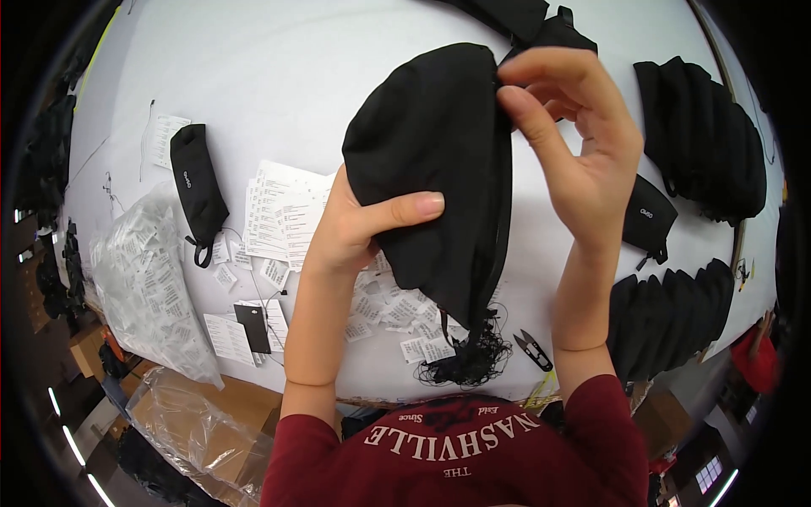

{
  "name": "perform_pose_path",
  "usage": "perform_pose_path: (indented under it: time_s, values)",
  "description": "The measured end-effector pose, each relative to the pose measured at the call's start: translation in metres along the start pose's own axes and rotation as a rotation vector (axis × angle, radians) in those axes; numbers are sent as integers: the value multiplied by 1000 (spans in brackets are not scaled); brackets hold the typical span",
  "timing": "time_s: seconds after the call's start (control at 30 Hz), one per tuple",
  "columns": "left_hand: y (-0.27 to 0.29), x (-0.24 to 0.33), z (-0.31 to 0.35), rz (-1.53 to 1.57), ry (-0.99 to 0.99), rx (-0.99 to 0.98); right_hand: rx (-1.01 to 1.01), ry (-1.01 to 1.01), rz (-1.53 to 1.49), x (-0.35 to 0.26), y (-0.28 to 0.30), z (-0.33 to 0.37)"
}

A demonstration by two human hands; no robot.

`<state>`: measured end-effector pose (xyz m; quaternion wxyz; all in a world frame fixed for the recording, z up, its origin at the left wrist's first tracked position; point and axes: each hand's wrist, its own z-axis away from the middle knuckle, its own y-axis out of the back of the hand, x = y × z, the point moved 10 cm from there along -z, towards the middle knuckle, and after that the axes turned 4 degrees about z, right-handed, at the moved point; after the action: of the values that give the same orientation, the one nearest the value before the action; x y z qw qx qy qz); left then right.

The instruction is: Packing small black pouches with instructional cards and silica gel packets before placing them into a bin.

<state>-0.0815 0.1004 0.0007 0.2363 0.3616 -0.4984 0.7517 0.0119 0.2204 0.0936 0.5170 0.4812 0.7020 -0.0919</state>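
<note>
A black fabric pouch is held up above the white table, its zipper edge facing right. My left hand grips its left side, thumb lying across the front and fingers behind. At the pouch's upper right corner, my right hand pinches the edge between thumb and index finger; whether a thread is caught there is too small to tell. Below the pouch are a tangle of black cords and loose white labels. Small black thread snips lie to the right of the cords.
Stacked black pouches and a second row line the right side. Another pouch lies left, near printed sheets and a clear bag of labels. A plastic-lined cardboard box stands below the table's front edge.
</note>
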Motion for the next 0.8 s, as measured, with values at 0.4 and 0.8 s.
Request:
perform_pose_path:
  time_s: [0.4, 0.8]
  values:
    - [26, -12, -7, 41, 103, 85, -63, 16, 216, 7, -9, -1]
    - [43, 32, -8, -391, -351, 229, -71, 196, 220, -13, -25, 6]
